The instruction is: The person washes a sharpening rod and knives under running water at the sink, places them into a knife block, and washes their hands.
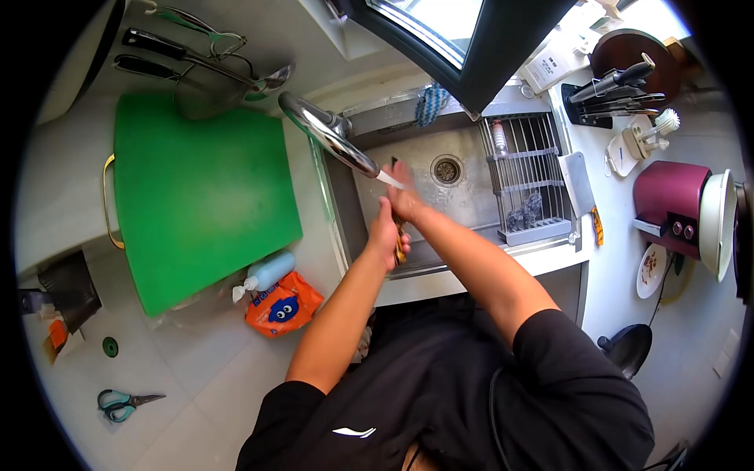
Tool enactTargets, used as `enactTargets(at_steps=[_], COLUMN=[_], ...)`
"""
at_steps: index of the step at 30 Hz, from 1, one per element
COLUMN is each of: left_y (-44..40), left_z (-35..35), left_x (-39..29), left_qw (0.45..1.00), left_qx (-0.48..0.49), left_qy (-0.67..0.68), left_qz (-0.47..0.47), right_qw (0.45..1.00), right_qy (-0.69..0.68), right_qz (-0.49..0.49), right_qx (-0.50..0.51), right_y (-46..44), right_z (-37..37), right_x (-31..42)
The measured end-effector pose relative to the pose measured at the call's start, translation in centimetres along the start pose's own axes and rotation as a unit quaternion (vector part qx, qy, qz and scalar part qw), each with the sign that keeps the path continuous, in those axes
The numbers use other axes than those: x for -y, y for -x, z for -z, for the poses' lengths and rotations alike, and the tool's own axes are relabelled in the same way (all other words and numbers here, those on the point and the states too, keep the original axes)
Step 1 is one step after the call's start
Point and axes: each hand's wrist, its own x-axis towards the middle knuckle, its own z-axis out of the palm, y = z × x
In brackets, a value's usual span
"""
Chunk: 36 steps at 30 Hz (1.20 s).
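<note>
Over the left part of the steel sink (463,204), my left hand (384,235) is closed around a tool with a yellow-and-black handle (401,246). A dark end just beyond my right hand may belong to the same tool; most of it is hidden, so its kind is unclear. My right hand (405,195) is at the tool's far end, touching or close to my left hand. Its fingers are smeared by motion. Water (390,180) runs from the chrome faucet (330,137) onto my right hand.
A drying rack (526,169) spans the sink's right side, with a cleaver (577,184) beside it. Farther right are a knife block (585,106) and a maroon appliance (671,200). Left are a green cutting board (204,196), an orange packet (284,304) and scissors (126,404).
</note>
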Motion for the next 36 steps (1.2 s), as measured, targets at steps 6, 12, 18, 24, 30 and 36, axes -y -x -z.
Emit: enactTargets(at_steps=[6, 12, 18, 24, 30, 36], left_y=[0.9, -3.6, -5.6, -6.1, -8.5, -13.6], left_z=[-1.2, -0.6, -2.0, -4.3, -4.5, -4.2], left_x=[1.0, 1.2, 2.2, 1.5, -0.9, -3.4], left_qw=[0.996, 0.973, 0.978, 0.994, 0.972, 0.973], left_qx=[-0.038, -0.049, 0.032, 0.076, 0.124, -0.034], left_qy=[-0.071, -0.164, -0.102, -0.049, -0.175, -0.176], left_qz=[0.034, -0.156, -0.177, -0.066, 0.093, -0.143], right_qw=[0.999, 0.798, 0.773, 0.723, 0.7, 0.642], right_qy=[0.016, -0.537, -0.575, -0.626, -0.634, -0.688], right_qz=[0.034, -0.262, -0.268, -0.292, -0.328, -0.337], right_qx=[-0.009, 0.081, -0.013, -0.005, 0.028, 0.041], right_y=[-2.0, 6.8, 8.9, 10.6, 11.0, 13.9], right_z=[-0.6, 5.3, 5.4, 7.7, 8.1, 12.3], right_x=[-3.4, 3.9, 3.5, 3.6, 3.2, 6.9])
